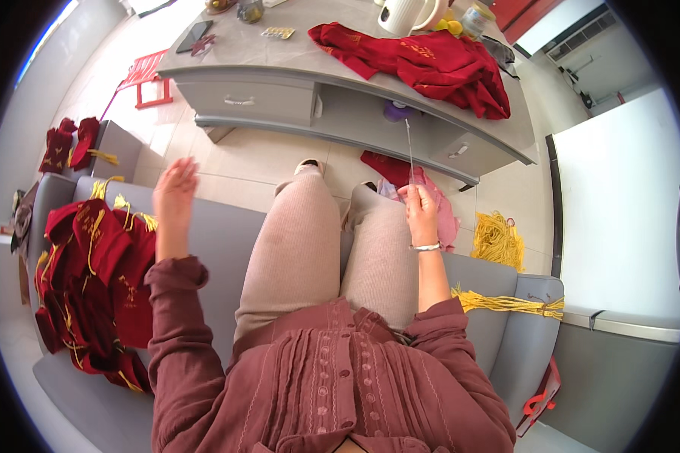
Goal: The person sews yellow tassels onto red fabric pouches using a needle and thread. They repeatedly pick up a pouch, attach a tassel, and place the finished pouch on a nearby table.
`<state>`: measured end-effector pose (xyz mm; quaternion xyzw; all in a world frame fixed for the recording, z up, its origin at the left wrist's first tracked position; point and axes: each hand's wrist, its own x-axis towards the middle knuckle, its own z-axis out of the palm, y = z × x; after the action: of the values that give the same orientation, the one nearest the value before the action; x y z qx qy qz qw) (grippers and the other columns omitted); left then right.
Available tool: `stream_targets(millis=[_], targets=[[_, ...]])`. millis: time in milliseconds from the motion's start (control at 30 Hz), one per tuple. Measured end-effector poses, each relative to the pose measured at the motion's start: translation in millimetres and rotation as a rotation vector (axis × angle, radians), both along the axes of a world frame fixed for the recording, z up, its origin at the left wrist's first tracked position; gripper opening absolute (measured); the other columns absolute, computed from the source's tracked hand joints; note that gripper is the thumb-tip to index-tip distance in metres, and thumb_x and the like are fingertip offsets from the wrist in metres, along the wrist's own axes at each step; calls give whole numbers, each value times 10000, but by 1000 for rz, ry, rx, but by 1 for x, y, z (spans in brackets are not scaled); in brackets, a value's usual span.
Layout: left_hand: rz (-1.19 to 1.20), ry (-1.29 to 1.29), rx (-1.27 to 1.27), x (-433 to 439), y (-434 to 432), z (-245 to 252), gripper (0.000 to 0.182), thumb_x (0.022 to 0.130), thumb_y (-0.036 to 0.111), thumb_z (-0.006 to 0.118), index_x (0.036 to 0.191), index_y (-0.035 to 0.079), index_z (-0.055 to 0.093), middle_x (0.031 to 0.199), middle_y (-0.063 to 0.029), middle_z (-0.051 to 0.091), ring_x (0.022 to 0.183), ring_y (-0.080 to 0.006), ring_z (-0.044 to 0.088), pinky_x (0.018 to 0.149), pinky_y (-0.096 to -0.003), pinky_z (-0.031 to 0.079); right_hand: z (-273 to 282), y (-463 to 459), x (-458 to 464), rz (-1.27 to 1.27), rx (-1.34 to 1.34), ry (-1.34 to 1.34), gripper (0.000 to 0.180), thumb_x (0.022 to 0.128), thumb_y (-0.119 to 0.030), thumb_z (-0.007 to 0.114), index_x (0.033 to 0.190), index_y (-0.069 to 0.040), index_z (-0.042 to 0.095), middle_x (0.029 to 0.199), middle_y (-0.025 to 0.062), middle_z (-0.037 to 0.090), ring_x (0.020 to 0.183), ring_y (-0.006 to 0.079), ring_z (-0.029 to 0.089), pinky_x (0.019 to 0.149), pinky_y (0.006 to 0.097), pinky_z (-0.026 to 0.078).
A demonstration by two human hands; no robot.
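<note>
My right hand (422, 212) is closed on a thin metal rod (409, 144) that points up toward the table. My left hand (175, 184) is raised over the sofa's front edge, blurred, with fingers partly bent; whether it holds anything cannot be told. Left of it, dark red velvet pouches (99, 243) with yellow cords and tassels lie heaped on the grey sofa (226, 226). A bundle of yellow cords (504, 303) lies across the sofa at my right. More red velvet cloth (430, 62) with gold writing lies on the table.
The grey table (249, 51) ahead bears a phone (194, 37), a blister pack (278, 33), a white jug (402, 17) and a jar (477, 20). Yellow cords (497, 240) and pink cloth (439, 212) lie on the floor. A red stool (153, 93) stands beyond the table's left end.
</note>
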<state>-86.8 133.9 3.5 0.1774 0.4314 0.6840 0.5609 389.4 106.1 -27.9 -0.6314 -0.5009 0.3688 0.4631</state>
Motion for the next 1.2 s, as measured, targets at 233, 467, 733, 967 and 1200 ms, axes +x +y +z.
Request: stream_targets(millis=[233,467,733,967,1200], targets=[[-474,73,25,162,115,7,270,934,113,522,1172,-15,538,1120,-146,624,981,-211,619,796,-304,503,-15,-25,-20,-52,181,-180,291,966,-245,493,832,-18,616,623,-22,502,572,44,404,541,219,346],[-433,864,128,260,234,8,293,877,182,594,1148,69,596,1030,-120,640,885,-217,623,758,-330,503,-6,-25,-28,-73,82,-166,205,921,-160,540,826,3,620,651,63,561,591,105,506,574,260,412],[-315,1822,284,313,297,9,391,898,246,540,1288,219,519,960,-101,602,910,-284,606,759,-400,496,1,-22,-31,-63,56,-101,168,914,-119,548,833,11,616,659,60,572,598,96,513,579,243,422],[-285,1889,320,304,314,0,179,887,224,522,999,153,642,850,-85,655,816,-303,638,687,-416,504,6,-21,-29,-56,-4,-52,130,898,-92,569,834,10,617,666,77,594,581,108,530,553,249,424],[86,1514,367,280,324,15,184,883,193,534,1004,127,656,807,-101,677,761,-283,661,671,-366,510,5,-23,-29,-47,9,-90,123,895,-87,568,830,5,617,654,86,579,558,126,521,536,256,416]])
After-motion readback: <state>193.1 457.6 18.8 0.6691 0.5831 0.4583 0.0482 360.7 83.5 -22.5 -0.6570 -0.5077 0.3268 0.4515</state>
